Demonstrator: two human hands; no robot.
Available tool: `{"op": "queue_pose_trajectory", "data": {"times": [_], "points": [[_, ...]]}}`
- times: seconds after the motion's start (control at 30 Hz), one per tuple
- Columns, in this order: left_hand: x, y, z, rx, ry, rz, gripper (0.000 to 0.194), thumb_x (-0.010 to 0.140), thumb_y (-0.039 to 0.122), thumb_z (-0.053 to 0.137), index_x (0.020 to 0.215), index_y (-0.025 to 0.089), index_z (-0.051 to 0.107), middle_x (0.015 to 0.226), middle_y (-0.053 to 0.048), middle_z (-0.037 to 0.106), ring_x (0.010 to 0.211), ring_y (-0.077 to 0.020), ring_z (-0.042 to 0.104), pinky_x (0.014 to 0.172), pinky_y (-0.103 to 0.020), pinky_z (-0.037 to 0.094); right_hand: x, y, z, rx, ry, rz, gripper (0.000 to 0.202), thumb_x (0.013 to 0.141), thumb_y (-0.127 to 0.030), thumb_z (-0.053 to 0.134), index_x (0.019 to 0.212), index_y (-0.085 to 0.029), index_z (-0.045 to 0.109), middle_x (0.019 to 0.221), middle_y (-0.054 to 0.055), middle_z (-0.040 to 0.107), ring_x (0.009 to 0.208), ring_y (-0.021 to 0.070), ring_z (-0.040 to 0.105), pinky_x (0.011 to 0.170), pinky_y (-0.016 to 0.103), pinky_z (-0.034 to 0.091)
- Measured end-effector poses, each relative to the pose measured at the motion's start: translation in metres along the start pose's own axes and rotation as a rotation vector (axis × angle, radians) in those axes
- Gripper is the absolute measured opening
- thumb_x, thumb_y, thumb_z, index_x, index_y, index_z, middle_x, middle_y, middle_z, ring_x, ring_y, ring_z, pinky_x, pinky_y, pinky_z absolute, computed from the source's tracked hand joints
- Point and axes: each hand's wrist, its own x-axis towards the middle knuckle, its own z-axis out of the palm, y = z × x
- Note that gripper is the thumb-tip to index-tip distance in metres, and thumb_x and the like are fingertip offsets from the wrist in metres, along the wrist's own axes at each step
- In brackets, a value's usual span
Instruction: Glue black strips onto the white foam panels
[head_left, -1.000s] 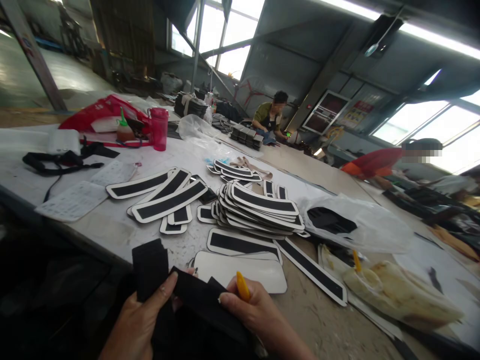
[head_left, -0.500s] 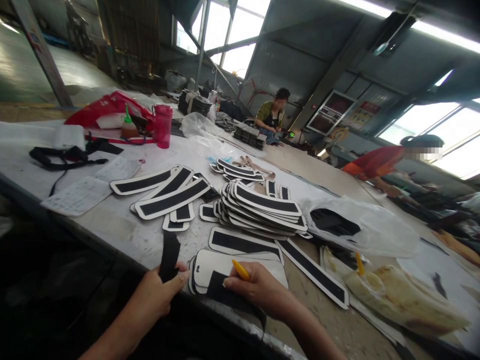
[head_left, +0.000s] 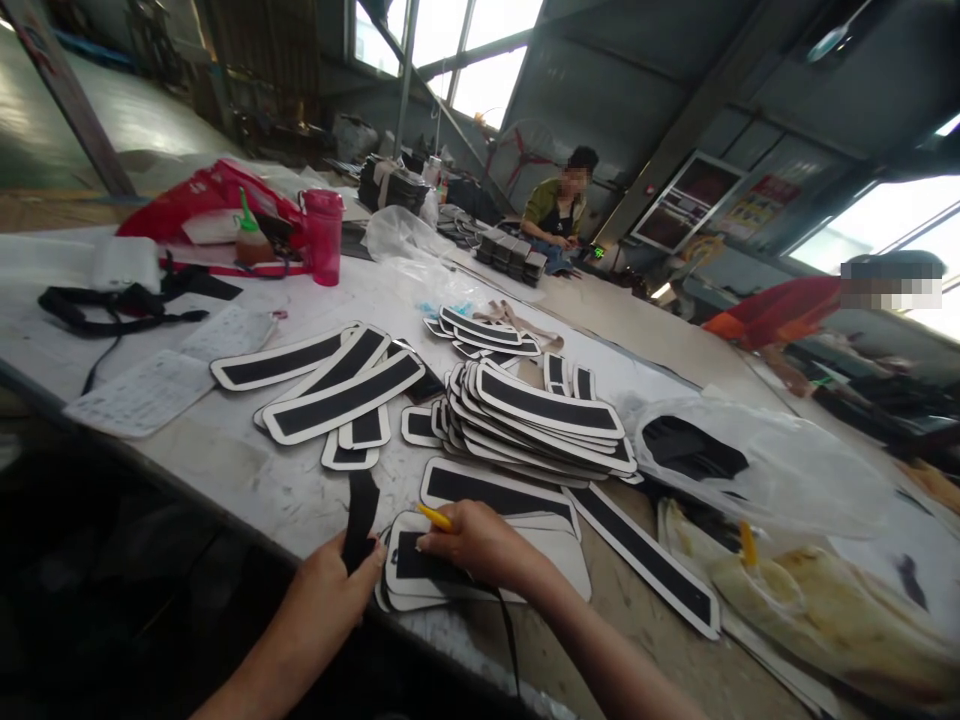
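Observation:
At the table's near edge, my left hand (head_left: 322,590) is closed around black strips (head_left: 363,508) that stick up above the thumb. My right hand (head_left: 484,545) grips a yellow stick-like tool (head_left: 435,517), whose working end is hidden. Under its fingertips a black strip (head_left: 417,565) lies on the topmost white curved panel (head_left: 562,572) of a small stack. A thin dark strand trails down from beneath my right hand. Just behind lies a white panel with a black strip on it (head_left: 487,490).
A tall pile of black-and-white panels (head_left: 547,400) stands beyond my hands, with more panels (head_left: 345,395) to its left. A clear plastic bag (head_left: 795,470) and a yellowed bundle (head_left: 847,610) lie right. A pink bottle (head_left: 323,238) stands back left. Two people work farther off.
My right hand has shifted left and up, and the black strip that hung over the panel's near edge now lies along the panel. My left hand has moved slightly right, still holding strips.

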Motion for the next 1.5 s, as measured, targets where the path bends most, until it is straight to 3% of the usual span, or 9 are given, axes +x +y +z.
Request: {"op": "queue_pose_trajectory", "data": {"times": [0.27,0.57,0.67,0.83,1.03,1.13,1.3,1.4,1.5], "points": [[0.004,0.004,0.005,0.048,0.018,-0.008,0.026,0.07,0.043,0.047,0.081,0.019,0.053,0.042,0.006,0.049,0.044,-0.0179,0.052,0.048,-0.027,0.04,-0.001,-0.008,0.0,-0.199,0.018,0.028,0.024,0.077,-0.041,0.053,0.074,-0.02,0.064,0.064,0.0,0.061,0.057,0.0134,0.051,0.05,0.023,0.027],[0.014,0.0,0.014,0.137,0.046,0.03,0.029,0.069,0.042,0.051,0.088,0.021,0.05,0.046,0.005,0.051,0.048,-0.0215,0.055,0.049,-0.029,0.041,-0.002,-0.01,0.0,-0.261,0.031,0.035,0.032,0.078,-0.045,0.05,0.086,-0.02,0.068,0.08,0.007,0.069,0.071,0.0199,0.062,0.052,0.024,0.033],[0.016,0.002,0.015,0.196,0.075,0.047,0.031,0.066,0.044,0.057,0.086,0.021,0.048,0.058,0.0,0.058,0.059,-0.0246,0.06,0.056,-0.031,0.043,-0.003,-0.011,-0.001,-0.269,0.024,0.029,0.032,0.079,-0.044,0.048,0.087,-0.02,0.068,0.083,0.008,0.07,0.072,0.02,0.063,0.054,0.025,0.035],[0.022,0.0,0.021,0.254,0.09,0.097,0.024,0.07,0.034,0.054,0.087,0.021,0.045,0.086,-0.008,0.062,0.086,-0.027,0.06,0.074,-0.033,0.043,-0.001,-0.013,0.001,-0.296,0.028,0.018,0.033,0.079,-0.043,0.048,0.088,-0.019,0.069,0.085,0.009,0.07,0.075,0.021,0.063,0.057,0.025,0.037],[0.023,0.005,0.02,0.318,0.064,0.088,0.028,0.072,0.032,0.052,0.095,0.019,0.043,0.093,-0.011,0.062,0.09,-0.0274,0.06,0.077,-0.034,0.043,-0.018,-0.018,-0.009,-0.309,0.031,0.025,0.033,0.07,-0.048,0.059,0.085,-0.019,0.068,0.083,0.008,0.069,0.075,0.0221,0.062,0.054,0.025,0.035],[0.019,0.009,0.019,0.336,0.057,0.099,0.026,0.072,0.035,0.051,0.093,0.02,0.043,0.093,-0.011,0.062,0.091,-0.0281,0.06,0.078,-0.034,0.043,-0.049,-0.004,-0.022,-0.3,0.064,0.038,0.025,0.07,-0.043,0.061,0.076,-0.02,0.066,0.075,0.005,0.067,0.069,0.019,0.058,0.052,0.024,0.031],[0.017,0.009,0.018,0.34,0.06,0.088,0.027,0.073,0.038,0.05,0.092,0.021,0.043,0.092,-0.011,0.063,0.088,-0.0289,0.06,0.077,-0.035,0.043,-0.097,0.054,-0.042,-0.137,0.218,0.163,0.019,0.079,-0.033,0.052,0.068,-0.018,0.058,0.065,0.0,0.058,0.059,0.013,0.051,0.053,0.022,0.03],[0.019,0.008,0.018,0.347,0.068,0.071,0.028,0.072,0.04,0.051,0.092,0.021,0.044,0.091,-0.011,0.063,0.088,-0.0292,0.06,0.075,-0.035,0.043,-0.105,0.078,-0.042,-0.129,0.323,0.23,0.019,0.082,-0.032,0.048,0.072,-0.018,0.057,0.067,0.0,0.059,0.064,0.0142,0.053,0.058,0.023,0.033],[0.02,0.009,0.019,0.363,0.068,0.046,0.036,0.07,0.045,0.052,0.095,0.021,0.043,0.091,-0.011,0.062,0.081,-0.0299,0.061,0.065,-0.034,0.045,-0.101,0.081,-0.035,-0.253,0.385,0.343,0.019,0.084,-0.035,0.048,0.08,-0.019,0.059,0.078,0.005,0.065,0.075,0.0192,0.059,0.064,0.026,0.034]]}}
